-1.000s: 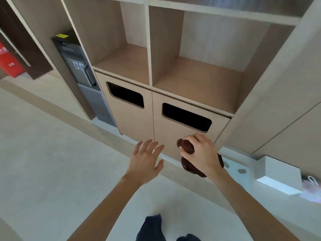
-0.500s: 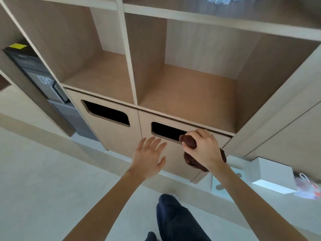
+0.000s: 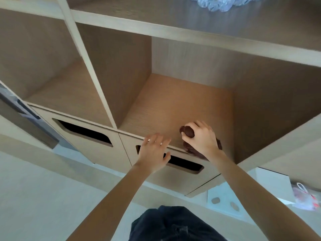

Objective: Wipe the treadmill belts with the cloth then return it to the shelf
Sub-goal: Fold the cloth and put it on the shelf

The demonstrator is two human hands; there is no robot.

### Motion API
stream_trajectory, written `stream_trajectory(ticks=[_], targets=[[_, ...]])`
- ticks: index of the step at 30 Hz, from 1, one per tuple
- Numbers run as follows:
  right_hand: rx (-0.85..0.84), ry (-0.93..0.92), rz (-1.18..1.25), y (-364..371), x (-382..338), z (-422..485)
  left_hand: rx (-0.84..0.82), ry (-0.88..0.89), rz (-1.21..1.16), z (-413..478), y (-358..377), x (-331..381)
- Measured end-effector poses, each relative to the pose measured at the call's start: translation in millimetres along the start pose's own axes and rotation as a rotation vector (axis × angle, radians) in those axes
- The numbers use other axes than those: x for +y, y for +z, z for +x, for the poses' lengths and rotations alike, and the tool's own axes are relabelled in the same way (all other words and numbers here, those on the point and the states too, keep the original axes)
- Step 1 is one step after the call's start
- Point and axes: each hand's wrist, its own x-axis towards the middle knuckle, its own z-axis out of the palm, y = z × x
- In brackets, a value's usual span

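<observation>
My right hand (image 3: 201, 139) grips a bunched dark brown cloth (image 3: 188, 132) and holds it over the front edge of the wooden shelf (image 3: 173, 105), inside the right-hand open compartment. Part of the cloth hangs below my palm at the shelf's lip. My left hand (image 3: 153, 153) hovers with spread, straight fingers just left of it, in front of the cabinet door below the shelf, holding nothing. No treadmill is in view.
A second open compartment (image 3: 60, 94) lies to the left behind a vertical divider. Two cabinet doors with dark cut-out handles (image 3: 83, 132) sit below. Crumpled clear plastic (image 3: 220, 4) lies on the upper shelf. A white box (image 3: 271, 183) stands on the floor at right.
I have stepped closer to the shelf. My right hand rose with the cloth from in front of the cabinet door up onto the shelf's front edge; my left hand rose alongside it.
</observation>
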Motion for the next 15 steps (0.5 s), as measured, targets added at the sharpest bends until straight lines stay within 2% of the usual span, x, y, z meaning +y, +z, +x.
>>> stream_trajectory(ticks=[6,10,15], targets=[[-0.017,0.069,0.001,32,17,20,-0.084,0.036,-0.015,25,22,-20],[-0.088,0.053,-0.043,34,23,21,-0.162,0.072,-0.028,33,33,-29],[0.135,0.063,0.198,16,38,-14,-0.160,0.160,-0.067,46,34,-42]])
